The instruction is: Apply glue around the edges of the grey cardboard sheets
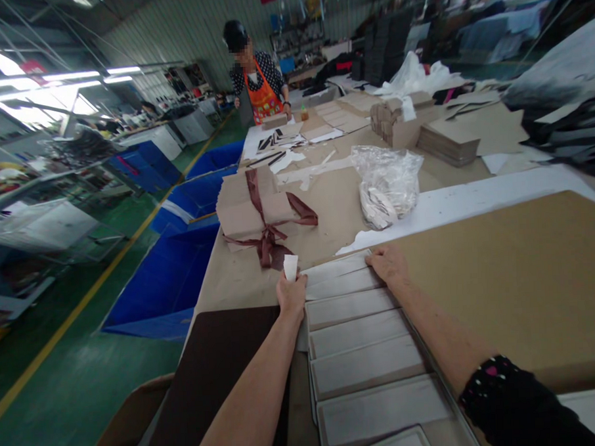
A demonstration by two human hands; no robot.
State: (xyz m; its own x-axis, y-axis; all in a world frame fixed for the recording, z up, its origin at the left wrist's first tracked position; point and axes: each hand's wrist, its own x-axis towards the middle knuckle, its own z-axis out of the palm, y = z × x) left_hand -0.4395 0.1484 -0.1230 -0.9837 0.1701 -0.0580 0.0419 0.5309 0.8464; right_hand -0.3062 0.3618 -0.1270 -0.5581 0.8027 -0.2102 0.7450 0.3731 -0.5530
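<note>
My left hand [291, 293] is closed around a small white folded pad [290, 266] that sticks up above the fingers, at the left edge of a row of overlapping grey-white card strips [363, 361]. My right hand [389, 264] lies on the far right corner of the top strip, fingers curled down on it. The strips run toward me between my forearms. A dark brown sheet [215, 371] lies left of my left arm. A large brown board [511, 279] lies right of my right arm.
A tied bundle of cardboard with a brown ribbon [262, 214] and a clear plastic bag [387, 186] sit further up the long table. Stacks of card [446, 141] lie beyond. A person in an orange apron [259, 86] stands at the far end. Blue bins [166, 281] line the left aisle.
</note>
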